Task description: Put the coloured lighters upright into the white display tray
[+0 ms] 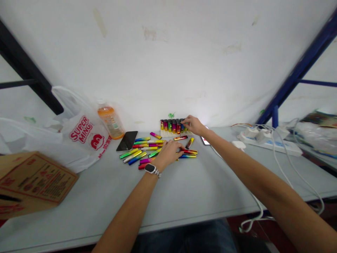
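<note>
Jeans-clad legs [189,237] sit beneath the near edge of the pale grey counter [189,196]. At the left, a cardboard box [34,182] carries reddish print and symbols, too small to read. Behind it slumps a white plastic bag [65,146] marked "SUPER MING" in red, above a red cartoon face and some characters I can't make out.

The left hand [170,151], with a watch [150,168] at its wrist, lies over the loose lighters [137,158], shiny and many-coloured, and hides some of them. Its fingers are bent down at a red one; I can't tell whether they grip it. A dark phone [127,141] lies left of the pile.

On the right, a white cord [256,202] runs over the counter and off its edge, passing under the right forearm. A white charger [238,144] lies near a loaded power strip [279,144]. A second phone [205,141] is partly covered by that forearm.

Farther back, an orange drink bottle [110,121] leans by the bag, its label unreadable. Against the wall [168,70], a pale tray [165,134] holds upright lighters [173,126] with black tops. The right hand [195,123] covers the tray's right end, fingers bent together at the tops; whether they pinch one isn't clear. A green scribble [171,115] marks the wall above.
</note>
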The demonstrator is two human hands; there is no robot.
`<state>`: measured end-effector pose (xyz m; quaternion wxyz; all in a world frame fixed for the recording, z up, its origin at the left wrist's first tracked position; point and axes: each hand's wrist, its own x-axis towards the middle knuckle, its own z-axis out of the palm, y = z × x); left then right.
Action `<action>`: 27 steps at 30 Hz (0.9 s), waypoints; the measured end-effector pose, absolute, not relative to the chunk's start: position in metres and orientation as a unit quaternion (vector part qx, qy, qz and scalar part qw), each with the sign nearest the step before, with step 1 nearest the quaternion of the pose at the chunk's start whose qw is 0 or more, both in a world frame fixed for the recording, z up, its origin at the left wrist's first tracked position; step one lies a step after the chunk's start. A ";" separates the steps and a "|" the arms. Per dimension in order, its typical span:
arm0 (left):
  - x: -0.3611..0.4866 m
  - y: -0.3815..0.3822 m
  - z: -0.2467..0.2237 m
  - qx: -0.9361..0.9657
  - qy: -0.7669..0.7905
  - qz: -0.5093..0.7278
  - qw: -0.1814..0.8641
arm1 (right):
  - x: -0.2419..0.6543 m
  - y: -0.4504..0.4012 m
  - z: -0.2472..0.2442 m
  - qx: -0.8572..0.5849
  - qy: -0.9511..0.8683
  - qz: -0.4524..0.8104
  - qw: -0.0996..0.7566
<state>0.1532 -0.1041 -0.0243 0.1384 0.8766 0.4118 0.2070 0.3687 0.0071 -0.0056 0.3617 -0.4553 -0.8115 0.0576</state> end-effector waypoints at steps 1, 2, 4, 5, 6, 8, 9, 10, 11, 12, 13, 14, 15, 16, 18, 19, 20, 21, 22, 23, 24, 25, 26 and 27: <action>0.153 -0.103 -0.023 0.878 0.410 0.205 0.140 | 0.369 0.005 -0.008 -0.461 -0.811 0.030 0.359; 0.154 -0.101 -0.023 0.880 0.408 0.201 0.139 | 0.369 0.002 -0.010 -0.468 -0.811 0.007 0.352; 0.155 -0.097 -0.021 0.881 0.410 0.191 0.136 | 0.369 -0.005 -0.013 -0.480 -0.813 -0.022 0.329; 0.156 -0.095 -0.021 0.881 0.413 0.187 0.134 | 0.369 -0.008 -0.015 -0.483 -0.815 -0.030 0.318; 0.157 -0.094 -0.021 0.880 0.417 0.184 0.132 | 0.370 -0.012 -0.016 -0.484 -0.817 -0.034 0.311; 0.158 -0.092 -0.021 0.879 0.420 0.185 0.126 | 0.370 -0.019 -0.020 -0.482 -0.816 -0.030 0.317; 0.158 -0.091 -0.022 0.881 0.418 0.187 0.122 | 0.370 -0.023 -0.022 -0.481 -0.811 -0.023 0.332; 0.158 -0.090 -0.022 0.882 0.415 0.190 0.117 | 0.370 -0.027 -0.024 -0.483 -0.801 -0.015 0.355; 0.157 -0.090 -0.024 0.883 0.412 0.192 0.114 | 0.370 -0.032 -0.027 -0.486 -0.786 -0.006 0.382; 0.156 -0.089 -0.025 0.884 0.411 0.191 0.113 | 0.370 -0.038 -0.030 -0.490 -0.769 0.003 0.410; 0.156 -0.089 -0.026 0.884 0.413 0.187 0.114 | 0.369 -0.043 -0.033 -0.494 -0.752 0.011 0.436; 0.155 -0.088 -0.028 0.883 0.416 0.182 0.115 | 0.369 -0.049 -0.036 -0.498 -0.736 0.018 0.458; 0.154 -0.088 -0.029 0.882 0.421 0.178 0.113 | 0.368 -0.055 -0.039 -0.502 -0.722 0.025 0.476; 0.153 -0.087 -0.030 0.881 0.426 0.175 0.110 | 0.367 -0.061 -0.041 -0.505 -0.710 0.033 0.489; 0.152 -0.085 -0.031 0.878 0.432 0.179 0.100 | 0.364 -0.071 -0.046 -0.510 -0.693 0.048 0.508; 0.151 -0.085 -0.031 0.877 0.432 0.187 0.095 | 0.362 -0.075 -0.047 -0.513 -0.686 0.056 0.514; 0.150 -0.084 -0.031 0.875 0.431 0.199 0.093 | 0.360 -0.079 -0.049 -0.515 -0.680 0.063 0.518; 0.149 -0.084 -0.031 0.872 0.427 0.219 0.095 | 0.358 -0.082 -0.049 -0.516 -0.676 0.069 0.522; 0.148 -0.084 -0.030 0.868 0.418 0.247 0.104 | 0.357 -0.085 -0.050 -0.516 -0.672 0.074 0.526; 0.148 -0.085 -0.030 0.861 0.406 0.282 0.121 | 0.355 -0.087 -0.050 -0.515 -0.669 0.078 0.530; 0.148 -0.087 -0.029 0.848 0.395 0.322 0.147 | 0.354 -0.090 -0.049 -0.515 -0.666 0.082 0.534; 0.148 -0.089 -0.029 0.831 0.382 0.361 0.182 | 0.353 -0.092 -0.049 -0.515 -0.662 0.087 0.537; 0.150 -0.091 -0.028 0.808 0.370 0.400 0.224 | 0.353 -0.094 -0.048 -0.515 -0.659 0.094 0.540; 0.153 -0.094 -0.027 0.780 0.359 0.436 0.269 | 0.353 -0.096 -0.048 -0.514 -0.657 0.103 0.542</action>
